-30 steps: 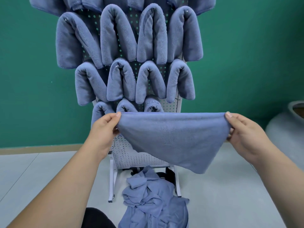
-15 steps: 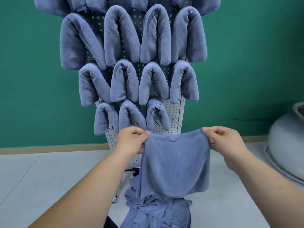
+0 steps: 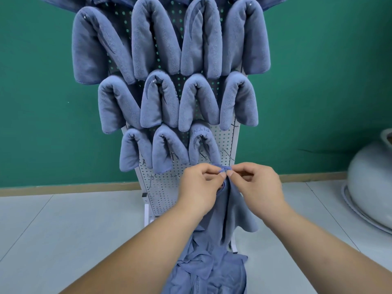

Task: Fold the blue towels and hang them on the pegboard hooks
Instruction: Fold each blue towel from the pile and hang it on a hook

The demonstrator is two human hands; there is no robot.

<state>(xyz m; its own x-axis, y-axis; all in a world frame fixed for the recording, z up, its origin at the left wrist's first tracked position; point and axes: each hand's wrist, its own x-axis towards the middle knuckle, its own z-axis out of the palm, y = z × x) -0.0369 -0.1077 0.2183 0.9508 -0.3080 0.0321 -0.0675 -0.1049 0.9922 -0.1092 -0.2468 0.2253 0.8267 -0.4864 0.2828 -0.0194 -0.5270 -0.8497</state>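
Observation:
A blue towel (image 3: pixel 232 211) hangs folded in half in front of the white pegboard (image 3: pixel 163 187). Its two top corners are brought together, and my left hand (image 3: pixel 200 187) and my right hand (image 3: pixel 257 185) both pinch them, fingertips almost touching. The towel droops below my hands. Several folded blue towels (image 3: pixel 167 96) hang over hooks in rows on the upper pegboard. Bare hooks (image 3: pixel 228 154) show on the board just above my hands, at the right end of the lowest row. A heap of loose blue towels (image 3: pixel 203 270) lies on the floor at the pegboard's foot.
The pegboard stands on a pale tiled floor (image 3: pixel 63 230) against a green wall (image 3: pixel 318 81). A large grey rounded vessel (image 3: pixel 371 183) sits on the floor at the right edge.
My hands have come together from wide apart, folding the stretched towel in half; its corners now meet. The view has shifted closer to the pegboard.

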